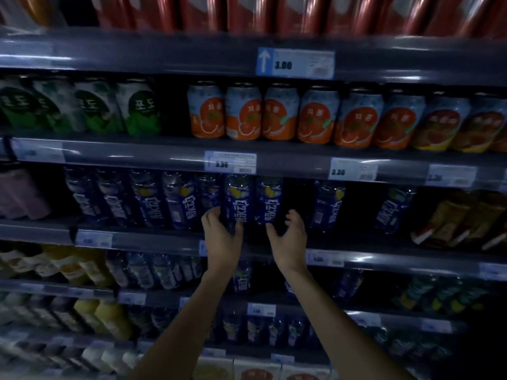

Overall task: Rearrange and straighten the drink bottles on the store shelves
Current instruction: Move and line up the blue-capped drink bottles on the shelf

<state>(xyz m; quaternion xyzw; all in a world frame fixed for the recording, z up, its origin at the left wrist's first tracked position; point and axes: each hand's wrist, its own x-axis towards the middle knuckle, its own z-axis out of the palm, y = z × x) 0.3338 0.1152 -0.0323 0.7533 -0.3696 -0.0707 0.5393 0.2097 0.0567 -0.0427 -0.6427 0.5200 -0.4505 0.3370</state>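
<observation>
Both hands up at the blue-bottle shelf (153, 237), mid rack. Left hand (223, 237) has its grip clamped round the lower part of 1 blue bottle (238, 200), thumb on the front, fingers on the bottle's left side. Right hand (290, 237) sits at the base of the next blue bottle (270, 201), grip apart, thumb near the label, fingers curled off to the right; can't tell if it's touching. The 2 bottles stand upright, just beside each other at the shelf front. More blue bottles (153, 198) in a row to the left, leaning slightly in the wide-angle view. To the right, a dark gap, then 2 lone blue bottles (329, 204), well apart. Shelf above: orange cans (279, 116) in a row, green cans (82, 108) to the left. Price tag (230, 162) reads 3.30. Pic dim & blurry.
</observation>
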